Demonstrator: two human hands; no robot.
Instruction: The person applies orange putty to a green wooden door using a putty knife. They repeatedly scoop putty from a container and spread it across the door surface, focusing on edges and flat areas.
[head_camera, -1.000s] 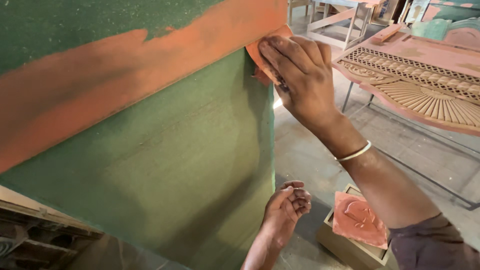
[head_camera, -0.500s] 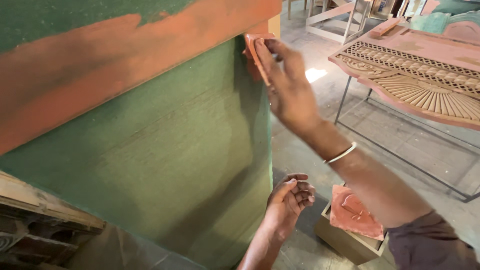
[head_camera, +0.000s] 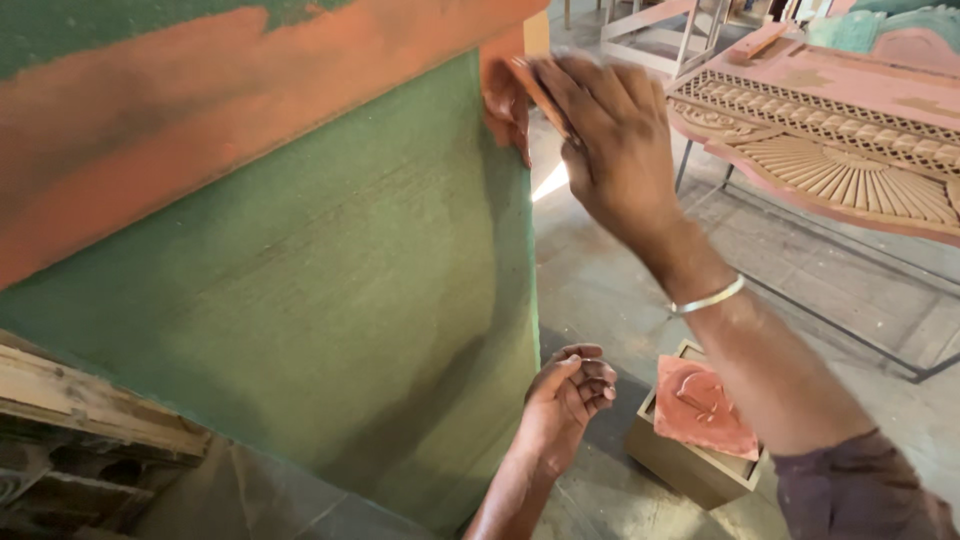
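A big green panel (head_camera: 330, 300) stands in front of me with a broad band of reddish-orange putty (head_camera: 200, 130) across its top. My right hand (head_camera: 615, 150) is at the panel's upper right edge and holds a flat scraper blade (head_camera: 535, 95) smeared with the same putty, pressed against that edge. My left hand (head_camera: 570, 395) hangs lower, beside the panel's right edge, with its fingers curled in; I cannot make out anything inside it. A metal bangle circles my right wrist.
A small wooden box (head_camera: 690, 455) on the floor carries a slab heaped with reddish putty (head_camera: 705, 405). A carved, putty-coated wooden headboard (head_camera: 830, 150) lies on a metal stand at the right. Bare timber framing (head_camera: 90, 400) sits at lower left. The floor is concrete.
My right hand has turned and drawn the scraper along the panel's upper right edge, tilting the blade outward. The left hand stays curled near the lower edge.
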